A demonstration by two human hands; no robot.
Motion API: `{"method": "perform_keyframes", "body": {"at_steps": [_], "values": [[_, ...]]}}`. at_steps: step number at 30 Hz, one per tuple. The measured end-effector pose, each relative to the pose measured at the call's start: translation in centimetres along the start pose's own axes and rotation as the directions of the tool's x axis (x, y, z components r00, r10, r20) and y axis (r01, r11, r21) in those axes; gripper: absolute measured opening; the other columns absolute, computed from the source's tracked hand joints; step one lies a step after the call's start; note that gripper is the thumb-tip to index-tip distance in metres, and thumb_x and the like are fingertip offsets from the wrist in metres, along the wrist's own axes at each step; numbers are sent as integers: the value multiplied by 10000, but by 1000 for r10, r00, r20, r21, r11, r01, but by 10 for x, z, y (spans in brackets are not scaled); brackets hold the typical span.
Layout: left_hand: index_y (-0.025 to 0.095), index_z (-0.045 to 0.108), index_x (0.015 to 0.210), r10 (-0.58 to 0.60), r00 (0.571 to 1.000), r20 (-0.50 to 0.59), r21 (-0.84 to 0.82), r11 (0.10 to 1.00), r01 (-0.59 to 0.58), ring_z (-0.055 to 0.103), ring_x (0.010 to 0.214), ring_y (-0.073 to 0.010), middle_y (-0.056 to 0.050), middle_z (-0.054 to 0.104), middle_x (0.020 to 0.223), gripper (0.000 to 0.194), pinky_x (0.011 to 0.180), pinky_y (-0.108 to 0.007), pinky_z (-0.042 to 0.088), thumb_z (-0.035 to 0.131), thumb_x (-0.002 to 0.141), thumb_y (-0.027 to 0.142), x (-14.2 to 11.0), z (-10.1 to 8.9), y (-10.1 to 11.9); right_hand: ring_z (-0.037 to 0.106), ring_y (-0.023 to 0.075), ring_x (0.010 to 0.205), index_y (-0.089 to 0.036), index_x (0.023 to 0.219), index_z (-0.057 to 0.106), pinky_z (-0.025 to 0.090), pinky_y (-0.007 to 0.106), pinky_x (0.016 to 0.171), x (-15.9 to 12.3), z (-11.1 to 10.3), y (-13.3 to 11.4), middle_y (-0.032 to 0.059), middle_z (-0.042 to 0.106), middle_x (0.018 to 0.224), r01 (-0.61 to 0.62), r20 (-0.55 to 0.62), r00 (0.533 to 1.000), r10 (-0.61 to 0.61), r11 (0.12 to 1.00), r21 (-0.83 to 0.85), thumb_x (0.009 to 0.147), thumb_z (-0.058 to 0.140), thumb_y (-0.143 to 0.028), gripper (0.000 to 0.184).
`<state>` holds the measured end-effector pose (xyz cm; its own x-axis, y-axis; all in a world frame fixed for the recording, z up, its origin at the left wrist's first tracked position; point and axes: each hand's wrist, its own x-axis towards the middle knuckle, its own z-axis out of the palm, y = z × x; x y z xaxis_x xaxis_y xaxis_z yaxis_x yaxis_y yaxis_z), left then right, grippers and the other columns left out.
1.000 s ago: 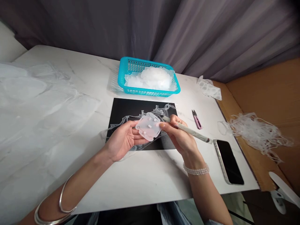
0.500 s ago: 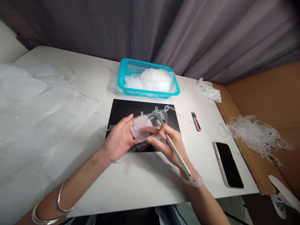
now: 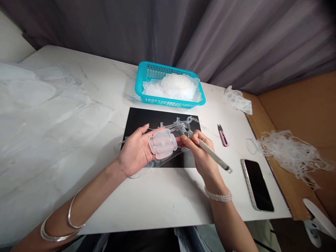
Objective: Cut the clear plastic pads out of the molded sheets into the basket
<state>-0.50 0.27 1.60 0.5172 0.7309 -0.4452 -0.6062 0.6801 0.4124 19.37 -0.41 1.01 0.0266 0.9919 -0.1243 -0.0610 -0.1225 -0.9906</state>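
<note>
My left hand (image 3: 135, 152) lies palm up and carries a translucent plastic piece (image 3: 162, 143), a rounded square with small pegs on its face. My right hand (image 3: 201, 150) pinches a slim, pale pen-shaped tool (image 3: 213, 154), and its tip sits close to the piece's right edge. Fingers of my right hand are at or behind that edge, and the exact contact is hidden. Both hands hover over a black sheet (image 3: 141, 117), which has a clear, branching plastic scrap (image 3: 174, 124) lying on it.
A turquoise basket (image 3: 143, 75) holds translucent scraps (image 3: 177, 87). Pink-handled snips (image 3: 223, 135) and a phone (image 3: 257, 185) lie on the marble table (image 3: 91, 87) right of the sheet. Plastic scraps (image 3: 294, 154) rest on cardboard (image 3: 288, 105). Clear sheeting (image 3: 31, 91) covers the table's left.
The plastic piece has turned and now lies flatter on my left palm. My right hand has swung the tool's back end from toward my wrist out to the right.
</note>
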Motion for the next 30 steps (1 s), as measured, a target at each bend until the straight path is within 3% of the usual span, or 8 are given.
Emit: {"method": "perform_keyframes", "body": {"at_steps": [5,10,16,24,30], "values": [[86,416,1461,17,1000,-16,-5,1000,-17,614,1199,-385,-253,607,1335,607,1041,-589,401,374,991,469,0,0,1,703,202,812,-233,669,359,531,312,690,0,-1,1,-12,645,672,-48,14,999,48,999,14,821,743,-273,415],[85,431,1451,18,1000,-9,-2,1000,-18,611,1202,-389,-248,594,1353,600,1028,-583,422,375,991,467,0,0,0,613,142,657,-224,643,347,482,291,666,0,1,1,-68,468,578,-53,37,998,53,999,1,800,764,-254,447],[77,460,1429,18,1000,-21,10,1000,-17,598,1217,-387,-245,604,1340,588,1010,-581,444,372,992,461,0,1,0,579,144,658,-220,646,350,398,289,649,-1,2,-1,-63,449,591,-51,72,996,55,998,-46,814,747,-271,434],[99,464,1438,8,1000,-25,2,1000,-8,625,1179,-364,-233,639,1295,574,962,-555,485,365,996,451,-1,0,0,395,97,585,-221,649,331,305,274,586,-4,7,-7,-74,386,586,-56,110,992,62,997,-52,798,755,-211,450],[105,478,1428,10,1000,-27,-1,1000,-10,637,1159,-351,-225,635,1307,563,967,-561,479,377,993,449,-1,1,1,338,102,595,-223,658,322,255,285,578,-5,7,-6,-71,355,597,-55,112,992,60,997,-46,814,748,-233,454]]}}
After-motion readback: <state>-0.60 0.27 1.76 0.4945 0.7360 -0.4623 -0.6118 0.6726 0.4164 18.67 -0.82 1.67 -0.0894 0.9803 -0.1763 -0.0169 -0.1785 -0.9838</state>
